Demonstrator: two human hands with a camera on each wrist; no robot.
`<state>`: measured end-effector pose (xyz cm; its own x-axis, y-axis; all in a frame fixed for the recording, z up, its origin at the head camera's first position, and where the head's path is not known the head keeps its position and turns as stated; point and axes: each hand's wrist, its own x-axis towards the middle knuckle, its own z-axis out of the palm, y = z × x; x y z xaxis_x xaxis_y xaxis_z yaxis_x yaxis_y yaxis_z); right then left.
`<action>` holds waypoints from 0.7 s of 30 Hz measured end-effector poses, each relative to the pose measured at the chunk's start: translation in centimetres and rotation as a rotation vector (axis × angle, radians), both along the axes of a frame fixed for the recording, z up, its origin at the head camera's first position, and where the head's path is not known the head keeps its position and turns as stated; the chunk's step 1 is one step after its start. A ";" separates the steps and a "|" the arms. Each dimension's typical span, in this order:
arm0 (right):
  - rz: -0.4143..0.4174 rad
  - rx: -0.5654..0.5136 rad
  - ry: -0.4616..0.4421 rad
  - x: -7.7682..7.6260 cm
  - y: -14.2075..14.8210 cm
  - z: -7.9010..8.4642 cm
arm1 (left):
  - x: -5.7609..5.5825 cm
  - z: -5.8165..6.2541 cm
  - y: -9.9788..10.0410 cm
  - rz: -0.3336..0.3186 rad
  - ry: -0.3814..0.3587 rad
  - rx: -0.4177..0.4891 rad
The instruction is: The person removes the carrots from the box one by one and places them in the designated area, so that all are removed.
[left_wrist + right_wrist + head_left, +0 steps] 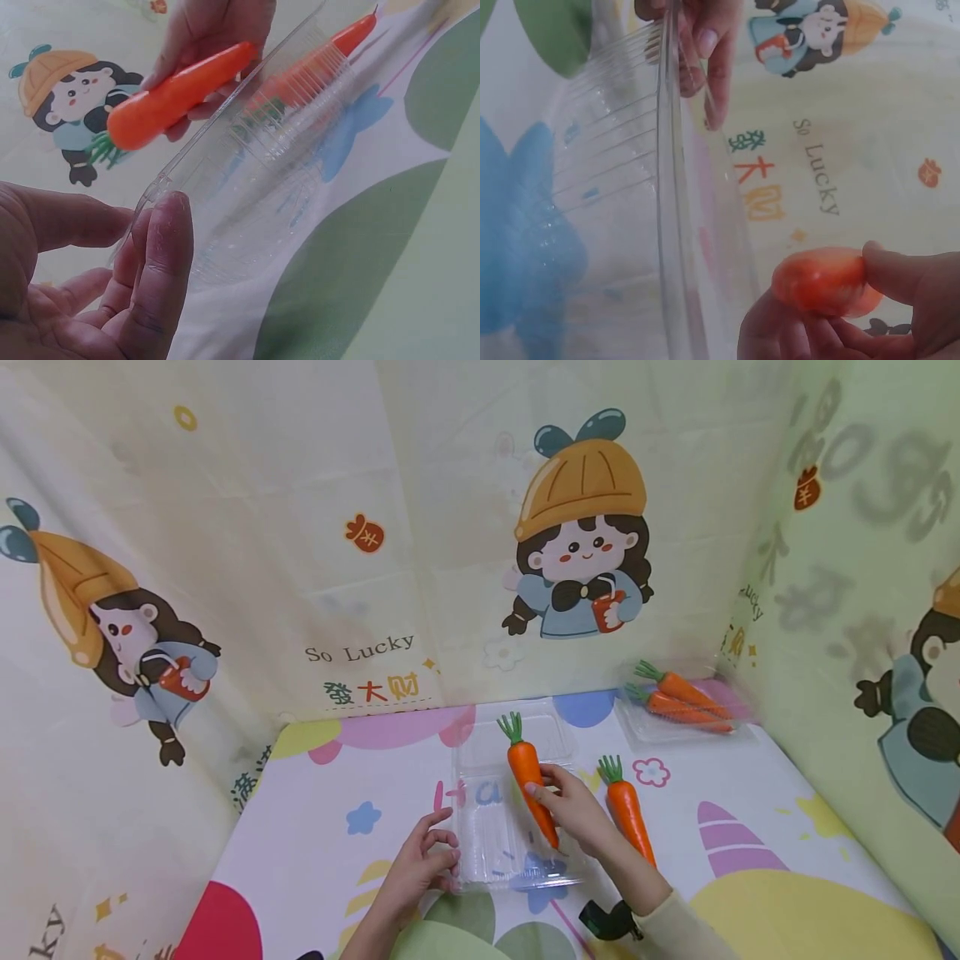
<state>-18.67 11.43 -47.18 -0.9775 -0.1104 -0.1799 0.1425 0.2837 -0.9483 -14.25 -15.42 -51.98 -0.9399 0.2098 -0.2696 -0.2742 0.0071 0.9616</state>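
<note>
In the head view, my right hand (573, 806) holds an orange carrot (525, 764) between thumb and fingers, green top pointing away from me. The carrot is above a clear plastic clamshell box (476, 835), whose lid (480, 739) lies folded back on the far side. My left hand (423, 864) is at the box's left edge; in the left wrist view its thumb and fingers (166, 247) pinch the rim. Another carrot (628, 810) lies on the table to the right of the box, partly hidden by my right forearm. The right wrist view shows the held carrot (825, 281) end-on.
At the back right corner stands another clear plastic box (637, 735) with carrots (678, 706) inside. A patterned cloth (300, 843) covers the table, and printed curtains (450, 568) enclose its back and sides. A black object (603, 920) is by my right wrist.
</note>
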 end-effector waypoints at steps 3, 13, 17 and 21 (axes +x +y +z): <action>-0.006 -0.044 -0.039 0.0 0.2 0.0 | 0.0 0.0 0.1 0.000 0.000 0.003; 0.028 -0.128 -0.111 0.4 0.7 0.2 | -0.1 0.1 0.1 0.005 -0.001 -0.004; 0.044 -0.156 -0.120 0.7 0.9 0.4 | -0.1 0.1 0.1 0.004 -0.005 -0.009; 0.058 -0.166 -0.115 0.9 1.0 0.6 | -0.1 0.1 0.1 0.004 -0.011 -0.016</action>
<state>-17.76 12.45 -46.62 -0.9426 -0.2037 -0.2646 0.2405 0.1356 -0.9611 -14.32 -15.30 -51.84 -0.9377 0.2013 -0.2831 -0.2847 0.0215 0.9584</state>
